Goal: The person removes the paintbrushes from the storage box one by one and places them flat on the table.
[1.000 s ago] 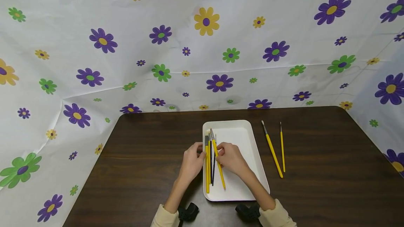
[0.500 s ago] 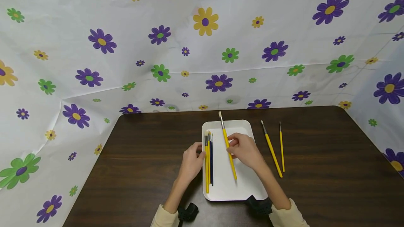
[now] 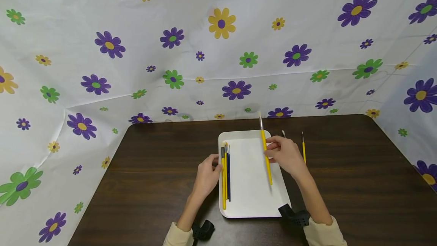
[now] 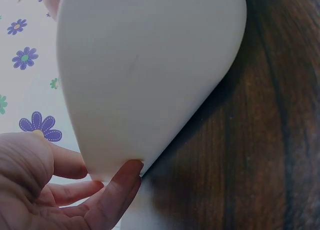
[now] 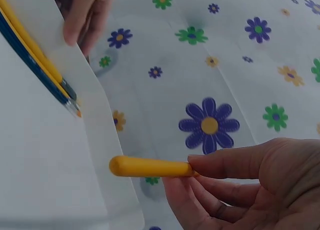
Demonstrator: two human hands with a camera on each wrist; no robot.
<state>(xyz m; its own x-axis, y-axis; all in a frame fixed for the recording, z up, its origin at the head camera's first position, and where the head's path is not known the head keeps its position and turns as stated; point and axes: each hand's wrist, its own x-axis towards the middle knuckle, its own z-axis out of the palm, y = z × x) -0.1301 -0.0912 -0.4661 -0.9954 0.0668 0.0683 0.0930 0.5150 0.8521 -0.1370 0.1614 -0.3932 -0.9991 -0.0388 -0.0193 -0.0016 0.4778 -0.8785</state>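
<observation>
My right hand [image 3: 286,154] pinches a yellow-handled paintbrush [image 3: 268,170] between thumb and fingers, over the right side of a white tray [image 3: 250,200]. The brush points bristles away, its metal ferrule beyond the tray's far edge. In the right wrist view the rounded handle end [image 5: 132,166] of this brush juts out from the fingertips. Along the tray's left wall lie yellow paintbrushes [image 3: 224,189] and a dark blue paintbrush [image 3: 229,181], side by side. My left hand [image 3: 207,172] grips the tray's left rim; the left wrist view shows thumb and fingers pinching the tray wall [image 4: 145,80].
On the dark wooden table [image 3: 160,177], right of the tray, lies a thin yellow paintbrush [image 3: 304,151]. The tip of another brush [image 3: 283,133] shows beyond my right hand, which hides the rest. A flowered white cloth [image 3: 191,22] hangs behind the table.
My right hand has lifted the yellow paintbrush away from the group at the tray's left side and carried it rightward. The left hand has stayed at the rim.
</observation>
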